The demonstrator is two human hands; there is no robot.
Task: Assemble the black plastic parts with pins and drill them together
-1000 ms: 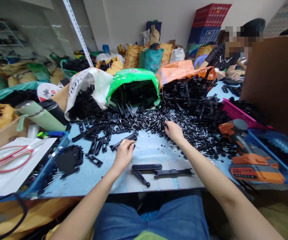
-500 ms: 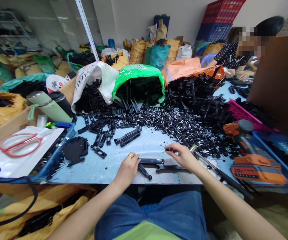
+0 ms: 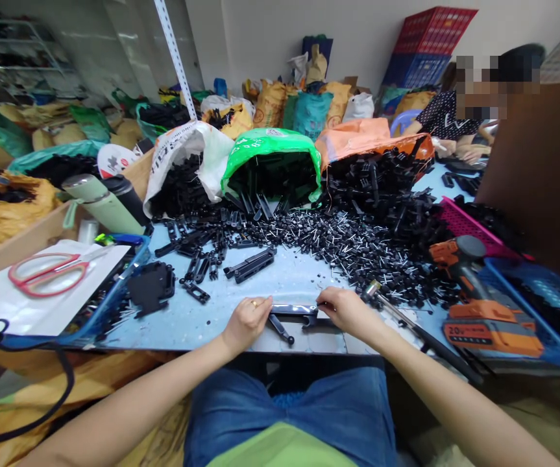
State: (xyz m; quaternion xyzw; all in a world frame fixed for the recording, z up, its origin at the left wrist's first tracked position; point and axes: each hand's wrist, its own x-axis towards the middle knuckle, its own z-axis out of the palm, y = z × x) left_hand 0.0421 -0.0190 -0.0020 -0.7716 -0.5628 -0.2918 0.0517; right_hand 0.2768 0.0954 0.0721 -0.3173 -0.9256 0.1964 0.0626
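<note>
My left hand [image 3: 247, 323], a ring on one finger, is closed on the left end of a long black plastic bar [image 3: 293, 310]. My right hand [image 3: 346, 308] is closed in a pinch at the bar's other end; whatever its fingertips hold is too small and hidden to make out. Below the bar, a shorter black arm with a round end [image 3: 282, 329] slants down towards the table's front edge. A second dark part with a hooked end [image 3: 311, 320] lies just under the bar, partly hidden by my right hand. Several loose black-headed pins [image 3: 331, 240] are heaped beyond my hands.
White, green [image 3: 274, 139] and orange [image 3: 357, 133] sacks spill black parts at the back. On the right lie a cordless drill [image 3: 491, 324] and a metal-headed rod [image 3: 396, 318]. Red scissors [image 3: 48, 275] rest on paper over a blue basket at left. A co-worker [image 3: 448, 120] sits behind.
My right hand has moved down from above the bar to its right end, its fingertips now touching there. My left hand keeps its hold, and the view has shifted slightly.
</note>
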